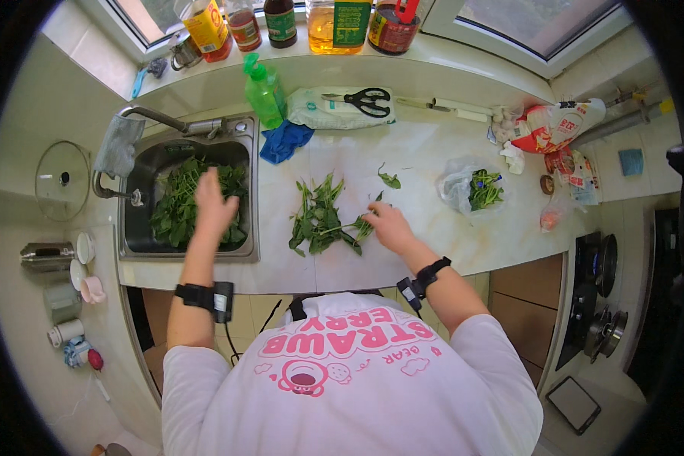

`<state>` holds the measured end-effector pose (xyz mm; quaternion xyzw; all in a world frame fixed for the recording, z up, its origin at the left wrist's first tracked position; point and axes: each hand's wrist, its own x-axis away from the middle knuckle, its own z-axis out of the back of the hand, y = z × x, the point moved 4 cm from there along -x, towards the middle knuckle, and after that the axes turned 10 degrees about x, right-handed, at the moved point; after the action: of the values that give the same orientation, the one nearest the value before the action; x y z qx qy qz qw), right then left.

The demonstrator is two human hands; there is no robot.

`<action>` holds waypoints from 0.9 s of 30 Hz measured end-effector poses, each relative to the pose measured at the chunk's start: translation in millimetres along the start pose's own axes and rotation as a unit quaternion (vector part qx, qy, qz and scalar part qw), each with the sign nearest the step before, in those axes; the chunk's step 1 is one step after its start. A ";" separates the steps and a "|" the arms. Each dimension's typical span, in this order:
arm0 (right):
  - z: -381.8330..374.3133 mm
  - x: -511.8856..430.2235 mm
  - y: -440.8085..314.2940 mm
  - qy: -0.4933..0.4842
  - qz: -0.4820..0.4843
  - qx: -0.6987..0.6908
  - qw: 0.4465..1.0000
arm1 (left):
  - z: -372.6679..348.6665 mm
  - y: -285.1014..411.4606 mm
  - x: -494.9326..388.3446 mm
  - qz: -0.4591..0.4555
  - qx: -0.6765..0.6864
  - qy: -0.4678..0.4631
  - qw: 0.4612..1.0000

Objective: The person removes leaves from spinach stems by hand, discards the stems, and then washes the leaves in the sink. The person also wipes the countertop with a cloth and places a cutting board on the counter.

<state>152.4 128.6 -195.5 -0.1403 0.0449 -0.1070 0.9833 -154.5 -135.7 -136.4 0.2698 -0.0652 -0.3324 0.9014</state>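
Note:
My left hand (pixel 211 202) is over the steel sink (pixel 253 188), its fingers stretched out and thumb apart, with nothing seen in it. Below it, a large heap of leafy greens (pixel 174 214) fills much of the basin. On the countertop in front of me lies a smaller bunch of leafy greens (pixel 322 219), stems and leaves spread loosely. My right hand (pixel 390 225) is at the right end of this bunch, fingertips bent against the stems. Whether they grip a stem is hidden. A single leafy sprig (pixel 389 180) lies just beyond that hand.
A faucet (pixel 165 119) draped with a grey cloth (pixel 119 145) arches over the sink. Behind the counter stand a green soap bottle (pixel 265 94), a blue cloth (pixel 286 141) and black-handled scissors (pixel 370 102) on a white packet (pixel 313 108). Rightward, a plastic bag (pixel 456 185) holds more greens.

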 end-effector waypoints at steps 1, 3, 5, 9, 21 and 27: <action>-6.6 -1.4 -11.0 -0.006 0.028 0.024 0.999 | -20.2 12.4 6.7 -0.044 0.060 -0.037 0.997; -8.3 -5.2 -17.1 0.002 0.033 0.039 0.999 | -50.9 40.4 29.5 -0.089 0.092 -0.076 0.989; 2.2 -12.1 -11.0 -0.002 -0.026 0.018 0.999 | -64.1 66.1 35.2 -0.106 0.149 -0.109 0.977; 49.6 -27.1 -1.0 0.055 -0.189 -0.341 0.919 | -65.9 121.2 32.6 -0.058 0.347 -0.230 0.907; 143.7 -38.6 -53.7 0.110 -0.263 -0.664 0.691 | -32.7 236.8 19.7 0.061 0.599 -0.475 0.642; 193.0 -37.8 -61.2 0.179 -0.064 -0.332 0.924 | -21.3 229.1 15.3 0.125 0.599 -0.483 0.626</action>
<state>126.4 131.0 8.8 -0.4399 0.2437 -0.1717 0.8471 -7.2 9.1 -34.0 0.5399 -0.7093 -0.1870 0.4127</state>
